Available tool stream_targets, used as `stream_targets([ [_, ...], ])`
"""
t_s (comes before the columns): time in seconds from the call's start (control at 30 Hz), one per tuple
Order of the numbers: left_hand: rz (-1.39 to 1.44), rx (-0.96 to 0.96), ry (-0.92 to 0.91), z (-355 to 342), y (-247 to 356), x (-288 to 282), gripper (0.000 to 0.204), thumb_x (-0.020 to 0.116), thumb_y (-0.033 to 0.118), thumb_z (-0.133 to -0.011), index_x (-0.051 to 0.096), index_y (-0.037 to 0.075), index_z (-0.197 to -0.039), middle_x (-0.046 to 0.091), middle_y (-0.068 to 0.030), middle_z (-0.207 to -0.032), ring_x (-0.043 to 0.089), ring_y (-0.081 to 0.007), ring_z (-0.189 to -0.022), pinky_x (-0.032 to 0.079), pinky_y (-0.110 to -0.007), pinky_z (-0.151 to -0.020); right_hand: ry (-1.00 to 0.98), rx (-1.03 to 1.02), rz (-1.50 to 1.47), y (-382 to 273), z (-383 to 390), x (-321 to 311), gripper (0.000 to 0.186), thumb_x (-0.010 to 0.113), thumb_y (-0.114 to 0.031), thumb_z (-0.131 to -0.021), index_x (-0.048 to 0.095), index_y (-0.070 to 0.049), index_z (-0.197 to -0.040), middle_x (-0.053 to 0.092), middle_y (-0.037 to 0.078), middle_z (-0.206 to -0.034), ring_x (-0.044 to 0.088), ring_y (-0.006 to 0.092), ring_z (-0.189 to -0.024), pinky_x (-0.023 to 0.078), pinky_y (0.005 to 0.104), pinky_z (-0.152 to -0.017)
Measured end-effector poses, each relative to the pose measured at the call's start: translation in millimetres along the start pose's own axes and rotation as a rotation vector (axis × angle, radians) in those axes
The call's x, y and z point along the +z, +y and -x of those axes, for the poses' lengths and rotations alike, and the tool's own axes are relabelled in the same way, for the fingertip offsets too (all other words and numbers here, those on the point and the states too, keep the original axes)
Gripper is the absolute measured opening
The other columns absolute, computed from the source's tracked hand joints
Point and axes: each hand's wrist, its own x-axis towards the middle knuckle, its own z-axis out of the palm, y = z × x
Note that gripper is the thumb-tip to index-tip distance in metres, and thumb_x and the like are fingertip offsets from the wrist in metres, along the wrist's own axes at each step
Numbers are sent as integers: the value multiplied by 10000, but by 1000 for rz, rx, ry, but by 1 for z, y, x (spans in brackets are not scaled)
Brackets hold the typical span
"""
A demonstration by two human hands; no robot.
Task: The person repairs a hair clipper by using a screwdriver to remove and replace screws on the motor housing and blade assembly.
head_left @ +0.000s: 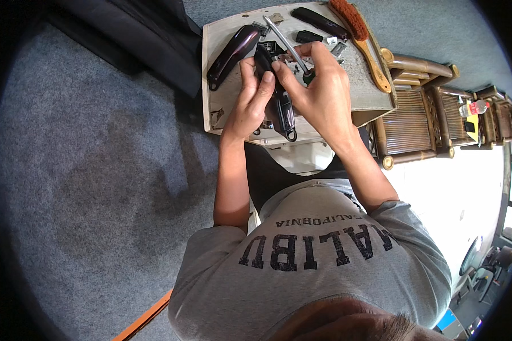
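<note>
My left hand [247,111] is closed around a dark, glossy hair clipper [280,99], which has a hanging loop at its near end. The clipper's far end looks opened up, with inner parts showing. My right hand [329,96] has its thumb against the clipper's side. A screwdriver [290,46] with a silver shaft and dark handle is tucked in that hand, its tip pointing away to the far left. Left of my hands, a second dark purple clipper [233,55] lies on the pale wooden stand [358,94].
At the stand's far right lie a long dark casing piece [320,23], a small black part [308,37] and a wooden-handled brush [371,59] with reddish bristles. Small loose bits and hair are scattered there. Bamboo chairs [407,122] stand to the right, with a bottle [474,108] on one.
</note>
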Motion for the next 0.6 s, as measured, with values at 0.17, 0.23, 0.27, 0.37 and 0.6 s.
stream_targets([
  [0.17,14,14,28,-2,-2,2,293,457,240,-1174,362,67,-1391,530,-58,-1228,462,-101,-1063,398,-285,-986,-5,-21,18,2,2,0,317,823,-244,-886,664,6,-999,695,157,-921,711,376,-711,555,460,-632],
  [0.23,10,13,25,-1,-3,1,283,458,233,-1174,363,69,-1384,529,-54,-1224,461,-97,-1054,401,-280,-973,-16,3,15,0,2,-1,313,823,-247,-887,666,3,-991,694,156,-922,710,377,-714,552,463,-628],
  [0.27,6,11,23,-1,-4,0,274,460,226,-1173,363,71,-1377,527,-50,-1221,460,-93,-1045,403,-274,-959,-30,20,10,-2,2,-2,311,821,-250,-889,667,1,-988,691,156,-918,710,378,-719,551,465,-628],
  [0.37,27,2,0,0,-4,-1,267,465,217,-1171,359,78,-1373,530,-48,-1222,460,-88,-1039,409,-266,-937,-46,38,15,-5,1,-4,309,819,-257,-894,670,-1,-980,687,157,-914,710,385,-730,551,470,-632],
  [0.6,12,16,4,-1,1,4,268,470,186,-1166,345,85,-1380,534,-44,-1210,460,-84,-1039,415,-267,-926,-26,7,23,-1,1,-3,329,815,-280,-903,666,4,-975,682,165,-914,706,412,-757,556,480,-647],
])
